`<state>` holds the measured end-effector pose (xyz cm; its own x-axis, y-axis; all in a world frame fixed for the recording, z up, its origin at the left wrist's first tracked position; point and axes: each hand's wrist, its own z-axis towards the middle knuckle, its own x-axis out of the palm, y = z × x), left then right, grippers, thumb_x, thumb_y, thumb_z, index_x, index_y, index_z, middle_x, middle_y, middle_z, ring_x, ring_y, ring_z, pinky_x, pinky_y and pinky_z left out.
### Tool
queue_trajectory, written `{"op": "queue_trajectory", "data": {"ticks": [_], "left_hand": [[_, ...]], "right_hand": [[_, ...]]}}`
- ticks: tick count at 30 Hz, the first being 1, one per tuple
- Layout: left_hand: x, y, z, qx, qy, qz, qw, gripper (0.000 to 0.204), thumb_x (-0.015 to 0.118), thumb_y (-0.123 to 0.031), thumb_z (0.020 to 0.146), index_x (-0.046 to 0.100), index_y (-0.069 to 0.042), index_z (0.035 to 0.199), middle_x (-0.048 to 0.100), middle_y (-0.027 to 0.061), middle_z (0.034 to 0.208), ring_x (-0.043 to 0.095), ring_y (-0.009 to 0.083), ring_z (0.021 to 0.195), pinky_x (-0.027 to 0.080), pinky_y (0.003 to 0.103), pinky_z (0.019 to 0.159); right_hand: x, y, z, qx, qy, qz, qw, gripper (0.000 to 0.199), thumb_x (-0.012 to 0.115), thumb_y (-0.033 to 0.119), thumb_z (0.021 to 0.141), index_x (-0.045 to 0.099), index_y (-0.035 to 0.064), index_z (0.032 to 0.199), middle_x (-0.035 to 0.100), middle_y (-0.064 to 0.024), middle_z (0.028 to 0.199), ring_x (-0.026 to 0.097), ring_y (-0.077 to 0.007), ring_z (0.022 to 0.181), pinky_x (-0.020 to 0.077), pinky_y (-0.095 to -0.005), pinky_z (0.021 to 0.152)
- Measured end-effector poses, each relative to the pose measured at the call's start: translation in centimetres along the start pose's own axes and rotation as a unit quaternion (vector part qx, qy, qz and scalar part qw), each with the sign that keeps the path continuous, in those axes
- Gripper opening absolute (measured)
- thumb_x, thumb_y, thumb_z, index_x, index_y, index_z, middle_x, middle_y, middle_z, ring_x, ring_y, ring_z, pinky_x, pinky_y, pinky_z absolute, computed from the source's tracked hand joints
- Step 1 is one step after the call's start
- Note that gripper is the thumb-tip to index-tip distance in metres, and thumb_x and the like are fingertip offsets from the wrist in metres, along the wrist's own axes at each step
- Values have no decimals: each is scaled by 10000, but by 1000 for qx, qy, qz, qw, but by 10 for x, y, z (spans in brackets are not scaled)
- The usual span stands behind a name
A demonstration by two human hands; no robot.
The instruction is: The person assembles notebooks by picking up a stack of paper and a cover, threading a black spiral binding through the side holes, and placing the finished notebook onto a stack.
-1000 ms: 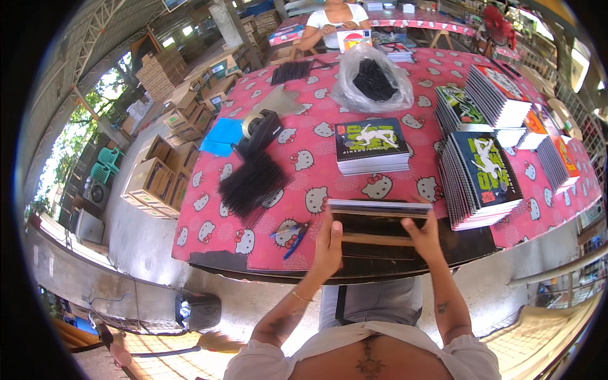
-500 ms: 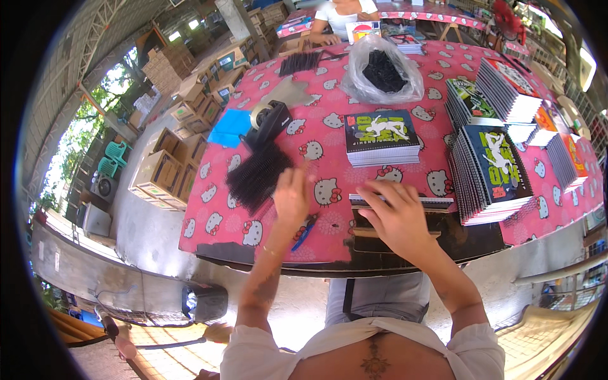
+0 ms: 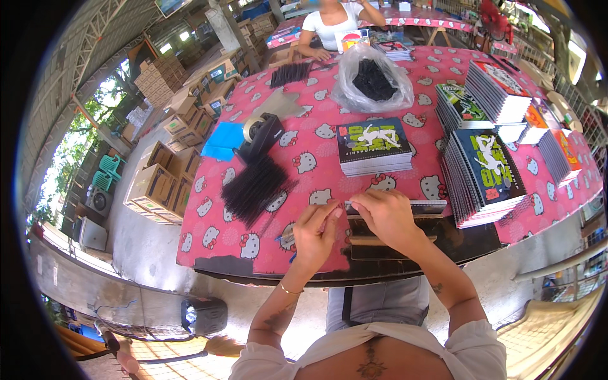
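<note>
My left hand (image 3: 315, 235) is closed in a pinch beside the left end of a notebook (image 3: 430, 208). Whatever its fingertips hold is too thin to make out. My right hand (image 3: 387, 218) is closed on that end of the notebook, fingertips close to the left ones. The notebook rests edge-up against a dark wooden holder (image 3: 392, 241) at the table's near edge. A loose heap of black binding coils (image 3: 253, 189) lies left of my hands. Partly hidden under my left hand is a blue-handled tool (image 3: 292, 256).
A notebook stack (image 3: 375, 147) sits ahead; taller spiral-bound stacks (image 3: 486, 171) stand right. A tape dispenser (image 3: 261, 136), blue sheet (image 3: 223, 140) and plastic bag of black pieces (image 3: 373, 81) lie farther back. Across the table sits another person (image 3: 332, 28). Cardboard boxes (image 3: 158, 183) stand left.
My left hand has moved from beside the coil heap, right and nearer, to the notebook's end. My right hand has shifted left, and its spread fingers have closed. The view has shifted slightly.
</note>
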<state>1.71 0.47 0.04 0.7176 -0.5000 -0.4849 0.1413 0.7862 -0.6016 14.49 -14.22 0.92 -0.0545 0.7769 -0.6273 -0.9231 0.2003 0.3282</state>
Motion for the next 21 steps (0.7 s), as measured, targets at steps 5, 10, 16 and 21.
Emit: {"op": "queue_trajectory", "data": {"ticks": [5, 10, 16, 21], "left_hand": [[-3, 0, 4, -54, 31, -32, 998, 199, 742, -22, 924, 762, -2, 1120, 719, 113, 872, 654, 157, 738, 516, 281, 676], [-3, 4, 5, -33, 26, -76, 996, 175, 762, -56, 912, 750, 6, 1074, 732, 126, 894, 695, 199, 720, 530, 297, 647], [1, 5, 4, -11, 12, -60, 998, 158, 756, -42, 908, 752, 4, 1059, 724, 138, 872, 702, 219, 716, 530, 310, 635], [2, 3, 2, -33, 8, -32, 999, 153, 757, -41, 902, 746, 3, 1048, 708, 138, 846, 694, 235, 695, 528, 313, 626]], "right_hand": [[-1, 0, 1, 22, 20, 14, 999, 64, 725, 168, 879, 693, 122, 909, 656, -49, 768, 663, -296, 647, 526, -406, 600], [-5, 1, 2, 31, 28, 38, 998, 72, 723, 167, 894, 699, 109, 929, 666, -66, 776, 669, -309, 658, 525, -414, 581], [0, -1, -1, 23, 27, 20, 999, 59, 718, 160, 896, 701, 113, 927, 670, -63, 775, 668, -308, 641, 525, -411, 569], [-2, 2, 2, 26, 31, 9, 999, 49, 710, 173, 891, 703, 128, 910, 667, -46, 774, 662, -301, 616, 523, -406, 560]]}}
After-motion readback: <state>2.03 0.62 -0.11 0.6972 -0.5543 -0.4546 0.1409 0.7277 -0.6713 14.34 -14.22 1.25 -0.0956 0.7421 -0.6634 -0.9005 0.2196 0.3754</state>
